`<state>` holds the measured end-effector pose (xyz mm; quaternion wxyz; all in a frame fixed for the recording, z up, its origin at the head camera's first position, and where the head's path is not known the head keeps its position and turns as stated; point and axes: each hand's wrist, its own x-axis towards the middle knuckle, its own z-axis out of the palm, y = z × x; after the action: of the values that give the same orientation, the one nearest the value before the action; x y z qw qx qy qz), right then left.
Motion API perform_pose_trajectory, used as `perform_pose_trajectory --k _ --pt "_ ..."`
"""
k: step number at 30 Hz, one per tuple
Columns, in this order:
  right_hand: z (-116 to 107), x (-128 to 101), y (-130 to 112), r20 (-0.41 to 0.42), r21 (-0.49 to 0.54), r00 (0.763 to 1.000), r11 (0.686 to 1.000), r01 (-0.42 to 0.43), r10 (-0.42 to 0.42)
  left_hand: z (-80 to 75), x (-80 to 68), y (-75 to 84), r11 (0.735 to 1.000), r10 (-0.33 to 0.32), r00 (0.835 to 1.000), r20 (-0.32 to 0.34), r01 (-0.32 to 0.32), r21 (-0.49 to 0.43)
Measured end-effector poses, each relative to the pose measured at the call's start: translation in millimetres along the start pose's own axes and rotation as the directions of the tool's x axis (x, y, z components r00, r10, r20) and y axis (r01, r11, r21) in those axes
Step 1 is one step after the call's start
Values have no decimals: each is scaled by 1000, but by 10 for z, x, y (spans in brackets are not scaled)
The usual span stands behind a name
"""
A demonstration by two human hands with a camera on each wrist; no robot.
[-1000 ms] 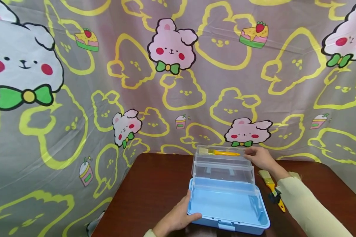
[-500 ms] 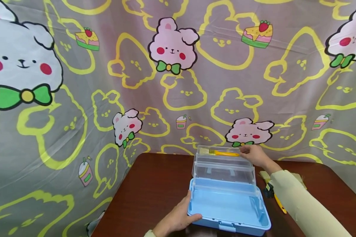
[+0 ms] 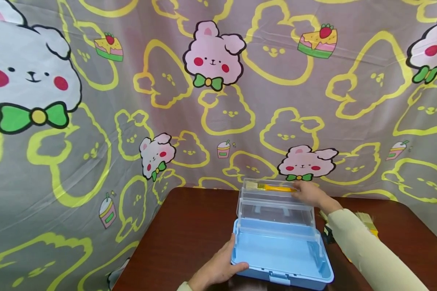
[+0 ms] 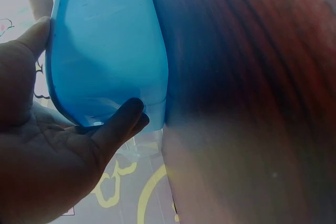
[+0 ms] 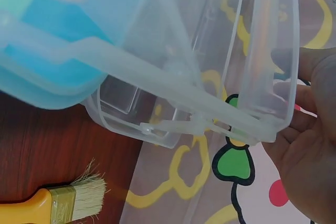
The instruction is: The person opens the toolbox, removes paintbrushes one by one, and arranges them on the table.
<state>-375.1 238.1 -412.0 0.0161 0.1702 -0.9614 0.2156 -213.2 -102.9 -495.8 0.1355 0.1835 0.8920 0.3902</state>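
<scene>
A light-blue storage box (image 3: 278,250) stands open on the table with its clear tiered trays (image 3: 276,212) raised at the back. My left hand (image 3: 215,264) grips its front left corner, thumb at the front and fingers along the side. In the top tray lies a paintbrush (image 3: 276,188) with a yellow handle and pale bristles. My right hand (image 3: 309,194) is at that tray's right end, by the tip of the handle. In the right wrist view its fingers (image 5: 299,98) show at the clear end wall; whether they hold the handle or the tray is unclear.
Further brushes lie on the dark wood table right of the box, one pale-bristled (image 5: 89,198), partly hidden by my right sleeve (image 3: 368,246). A small black thing (image 3: 328,233) is beside them. A patterned curtain (image 3: 189,121) hangs behind the table.
My right hand has moved left from beside the top tray to the brush's handle end. The brush and the box look unmoved, and my left hand keeps its grip.
</scene>
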Motion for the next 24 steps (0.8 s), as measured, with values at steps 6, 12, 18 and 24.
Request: perform_pose_trajectory --k 6,12,18,24 --pt "18 21 -13 14 -39 1000 999 2 -1 -3 -4 3 1000 -13 1000 2 13 12" --pt "17 44 -14 11 -14 1000 1000 8 -8 -21 -9 12 1000 -6 1000 1 6 16" --pt "5 32 -30 7 31 1000 1000 -8 7 -32 -10 9 1000 0 1000 3 0 15" --pt "34 17 -45 17 45 999 998 -38 37 -21 -12 -3 1000 -16 1000 8 16 18"
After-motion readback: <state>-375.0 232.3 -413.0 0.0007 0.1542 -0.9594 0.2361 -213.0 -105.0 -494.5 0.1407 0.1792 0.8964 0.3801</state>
